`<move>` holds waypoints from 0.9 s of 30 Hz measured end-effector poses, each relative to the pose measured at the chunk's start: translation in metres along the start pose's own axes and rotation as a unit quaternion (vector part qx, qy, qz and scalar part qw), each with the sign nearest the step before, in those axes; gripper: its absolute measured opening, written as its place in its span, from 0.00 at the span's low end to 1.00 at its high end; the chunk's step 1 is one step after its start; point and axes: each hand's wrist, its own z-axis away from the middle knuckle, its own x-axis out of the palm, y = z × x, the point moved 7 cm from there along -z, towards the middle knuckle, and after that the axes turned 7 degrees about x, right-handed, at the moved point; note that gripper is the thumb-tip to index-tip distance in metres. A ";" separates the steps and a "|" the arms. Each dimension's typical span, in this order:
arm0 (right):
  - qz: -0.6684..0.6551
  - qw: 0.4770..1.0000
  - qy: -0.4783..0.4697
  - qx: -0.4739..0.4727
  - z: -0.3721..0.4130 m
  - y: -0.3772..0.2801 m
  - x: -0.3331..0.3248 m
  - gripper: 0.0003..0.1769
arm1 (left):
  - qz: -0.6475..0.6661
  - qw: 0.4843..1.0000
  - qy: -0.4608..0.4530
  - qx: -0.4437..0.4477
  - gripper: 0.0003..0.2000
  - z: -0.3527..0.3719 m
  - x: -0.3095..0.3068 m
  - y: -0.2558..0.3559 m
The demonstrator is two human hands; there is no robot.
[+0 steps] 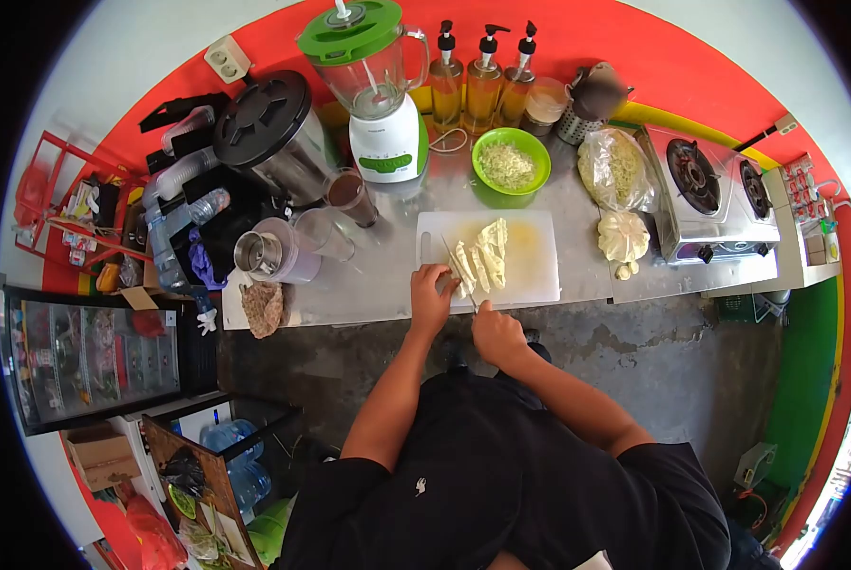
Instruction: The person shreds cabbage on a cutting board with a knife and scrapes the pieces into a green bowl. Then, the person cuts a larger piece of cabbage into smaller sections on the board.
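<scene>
Pale cabbage strips (490,255) lie cut on a white cutting board (536,280) at the counter's front edge. My left hand (432,294) is at the board's left front corner, its fingers curled against the leftmost cabbage pieces. In my right hand (497,336), closed round its handle, is a knife (472,294) whose thin blade slants away to the upper left, among the strips. Behind the board a green bowl (542,182) holds finely chopped pale cabbage. Part of a cabbage head (623,236) rests to the right, beside small pale pieces.
A blender (387,142), several pump bottles (483,90) and a large steel container (283,142) line the back. Glasses (325,235) stand left; a plastic bag of shreds (617,171) and a gas stove (706,190) are right. The counter edge (368,318) runs before me.
</scene>
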 end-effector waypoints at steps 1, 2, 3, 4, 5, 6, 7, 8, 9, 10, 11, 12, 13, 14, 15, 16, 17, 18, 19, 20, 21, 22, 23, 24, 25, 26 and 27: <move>-0.008 1.000 -0.007 0.006 -0.001 0.000 0.005 0.13 | -0.002 1.000 -0.005 -0.001 0.12 0.001 0.001 -0.001; -0.015 1.000 -0.014 0.012 -0.003 0.001 0.009 0.12 | -0.003 1.000 -0.004 -0.003 0.12 0.000 0.001 -0.002; -0.015 1.000 -0.015 0.011 -0.006 0.000 0.013 0.12 | -0.011 1.000 -0.004 0.005 0.12 0.000 0.002 -0.002; -0.019 1.000 -0.019 0.017 -0.008 -0.001 0.018 0.13 | -0.020 1.000 -0.003 0.015 0.11 0.001 0.002 -0.003; -0.022 0.999 -0.022 0.024 -0.011 -0.001 0.022 0.13 | -0.021 1.000 -0.002 0.014 0.11 0.001 0.002 -0.005; -0.022 0.999 -0.022 0.024 -0.015 -0.003 0.023 0.13 | -0.020 1.000 -0.005 0.022 0.11 0.001 0.002 -0.005; -0.028 0.999 -0.016 0.029 -0.021 -0.003 0.021 0.13 | -0.020 0.999 -0.007 0.030 0.10 0.000 0.002 -0.004; -0.035 0.999 -0.010 0.034 -0.028 -0.003 0.020 0.14 | -0.021 0.999 -0.007 0.033 0.10 0.000 0.002 -0.003; -0.037 0.999 -0.007 0.035 -0.034 -0.006 0.016 0.14 | -0.016 0.999 -0.006 0.032 0.10 0.000 0.001 -0.002; -0.043 0.999 -0.002 0.026 -0.041 -0.009 0.012 0.13 | -0.012 0.999 -0.004 0.033 0.09 0.001 0.000 -0.001; -0.049 0.999 0.003 0.017 -0.046 -0.013 0.008 0.12 | -0.012 0.999 -0.004 0.037 0.09 0.000 0.000 0.001; -0.050 0.999 0.007 0.018 -0.048 -0.014 0.004 0.12 | 0.002 1.000 -0.004 0.022 0.09 0.001 0.000 0.000; -0.054 0.998 0.008 0.014 -0.050 -0.015 -0.001 0.12 | 0.016 1.000 -0.002 0.006 0.08 0.001 0.001 -0.002; -0.057 0.998 0.009 0.011 -0.050 -0.017 -0.005 0.12 | 0.017 1.000 -0.001 0.009 0.08 0.002 0.001 -0.001; -0.053 0.998 0.012 0.010 -0.049 -0.015 -0.004 0.12 | 0.005 1.000 -0.002 0.010 0.08 0.003 0.002 -0.003; -0.045 0.999 0.014 0.010 -0.047 -0.013 -0.002 0.12 | -0.006 1.000 0.000 0.009 0.08 0.002 0.003 -0.006; -0.032 0.999 0.016 0.008 -0.045 -0.009 0.000 0.12 | -0.001 1.000 0.012 0.006 0.08 0.001 0.004 -0.009; -0.019 1.000 0.016 0.000 -0.041 -0.005 0.004 0.12 | -0.007 1.000 0.019 0.006 0.08 0.001 0.003 -0.013; 0.000 1.000 0.022 -0.007 -0.035 -0.002 0.009 0.13 | -0.013 1.000 0.026 0.004 0.08 0.002 0.000 -0.014; 0.016 0.999 0.027 -0.013 -0.030 0.001 0.014 0.13 | -0.009 0.999 0.033 0.019 0.08 0.002 -0.002 -0.013; 0.024 0.999 0.026 -0.021 -0.024 0.002 0.014 0.13 | -0.008 0.999 0.043 0.014 0.08 0.002 -0.005 -0.013; 0.007 0.999 0.031 -0.010 -0.020 0.006 0.012 0.15 | 0.002 0.999 0.035 0.010 0.09 0.002 -0.005 -0.012; -0.011 0.999 0.037 0.003 -0.018 0.010 0.009 0.16 | 0.011 1.000 0.026 0.008 0.09 0.000 -0.005 -0.011; -0.007 0.999 0.038 -0.001 -0.016 0.013 0.009 0.16 | 0.012 0.999 0.032 0.008 0.09 0.000 -0.007 -0.010; -0.004 0.998 0.055 0.010 -0.015 0.017 0.007 0.16 | -0.008 1.000 0.001 0.009 0.11 0.001 -0.004 -0.008; -0.003 0.997 0.071 0.022 -0.014 0.022 0.006 0.15 | -0.029 0.999 -0.032 0.011 0.12 0.002 -0.001 -0.007; -0.002 0.997 0.071 0.023 -0.012 0.022 0.003 0.15 | -0.028 0.999 -0.032 0.011 0.12 0.003 -0.002 -0.009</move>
